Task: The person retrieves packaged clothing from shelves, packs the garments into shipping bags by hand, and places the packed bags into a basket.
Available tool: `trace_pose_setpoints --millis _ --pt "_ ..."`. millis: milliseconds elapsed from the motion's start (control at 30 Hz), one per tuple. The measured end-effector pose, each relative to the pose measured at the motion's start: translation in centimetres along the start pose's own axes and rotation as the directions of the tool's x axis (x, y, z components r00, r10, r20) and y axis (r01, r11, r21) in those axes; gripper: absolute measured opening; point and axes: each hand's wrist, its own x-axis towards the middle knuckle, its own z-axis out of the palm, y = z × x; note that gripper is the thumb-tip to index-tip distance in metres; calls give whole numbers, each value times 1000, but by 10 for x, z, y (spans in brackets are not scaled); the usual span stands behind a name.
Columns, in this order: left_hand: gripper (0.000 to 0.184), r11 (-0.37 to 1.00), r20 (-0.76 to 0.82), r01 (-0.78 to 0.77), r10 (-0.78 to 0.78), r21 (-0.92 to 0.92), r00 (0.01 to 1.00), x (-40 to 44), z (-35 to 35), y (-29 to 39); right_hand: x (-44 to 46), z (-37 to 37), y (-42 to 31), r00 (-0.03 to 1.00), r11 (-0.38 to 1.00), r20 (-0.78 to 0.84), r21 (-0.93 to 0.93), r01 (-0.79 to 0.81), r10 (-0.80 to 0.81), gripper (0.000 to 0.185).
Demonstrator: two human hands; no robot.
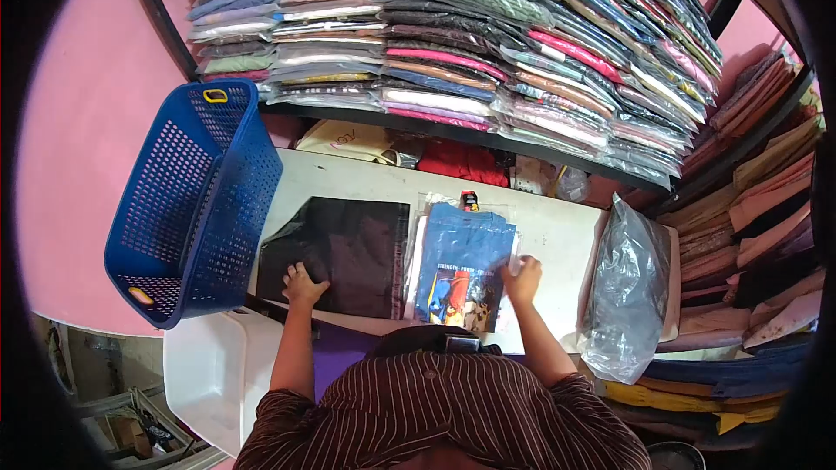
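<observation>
Shirt [468,245] between basket [228,235] and bag [623,296]

Both bare forearms reach forward, one on each side of the blue shirt [463,242]. The left hand [304,284] lies palm down, well apart from the shirt on its left side, fingers spread and thumb out towards it. The left forearm [294,345] runs almost straight back. The right hand [522,279] is at the shirt's right edge, fingers bent and slightly blurred, contact unclear; the right forearm [540,339] slants back, away from the shirt.
</observation>
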Motion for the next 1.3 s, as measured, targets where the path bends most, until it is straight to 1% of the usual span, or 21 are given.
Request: trace_pose_setpoints --millis 33,67,133,200,267,333,400,433,600,667,700,800,867,933,967,1000,1100,1200,1233,1267,1300 --pt "76 997 -53 51 -48 50 997 3 7 1 4 4 24 997 997 -8 -2 -72 72 60" --pt "76 997 -51 48 -45 53 998 -2 9 8 7 0 36 974 979 118 35 -200 195 69" --pt "63 977 -423 -94 169 193 890 -16 18 32 6 2 52 939 960 239 72 -271 247 76" --pt "57 903 -351 -428 415 42 840 -33 5 72 7 3 51 923 944 288 129 -303 256 78" --pt "47 675 -281 -733 689 -89 668 -40 33 106 4 13 49 912 924 336 214 -317 235 80" --pt "57 623 -112 -760 755 -185 646 -58 59 144 5 18 43 895 929 385 191 -316 225 77" --pt "70 737 -171 -670 652 -85 739 -80 76 176 9 71 85 880 874 445 347 -341 167 59" --pt "85 812 -135 -582 573 -45 809 -84 82 188 10 73 85 873 902 463 296 -314 152 47" --pt "93 916 -69 -379 373 -130 925 -66 81 215 11 36 52 895 942 426 226 -249 134 41" --pt "88 960 127 -208 234 -189 964 -61 70 219 14 62 75 852 805 520 475 -355 69 48" --pt "86 973 130 -163 185 -162 974 -53 77 218 15 72 81 851 804 522 478 -354 64 48" --pt "88 964 25 -266 265 26 964 -58 85 230 20 72 80 909 826 416 520 -219 -21 50" --pt "88 957 100 -283 288 -63 952 -59 94 233 23 36 49 899 928 438 345 -140 -27 53" --pt "88 883 73 -257 308 -392 949 -72 99 243 22 24 33 913 962 405 265 -65 -49 53" --pt "87 860 37 -289 335 -420 942 -80 97 250 22 17 26 925 984 373 178 8 -75 54" --pt "87 861 39 -287 333 -420 942 -87 94 256 23 10 18 924 984 375 178 8 -75 54" --pt "94 688 -29 -549 611 -476 791 -120 58 275 25 8 8 869 922 443 387 36 -220 50" --pt "101 632 -18 -661 717 -405 697 -125 51 281 33 -19 -3 652 650 730 599 -467 -204 44" --pt "101 634 -21 -659 714 -405 700 -126 53 281 34 -18 2 649 652 732 598 -466 -208 44" --pt "99 665 8 -695 724 -273 690 -127 56 281 35 -19 9 664 724 610 674 -147 -433 41" --pt "98 682 38 -719 729 -136 684 -128 59 282 38 -18 15 589 693 485 697 185 -646 39"
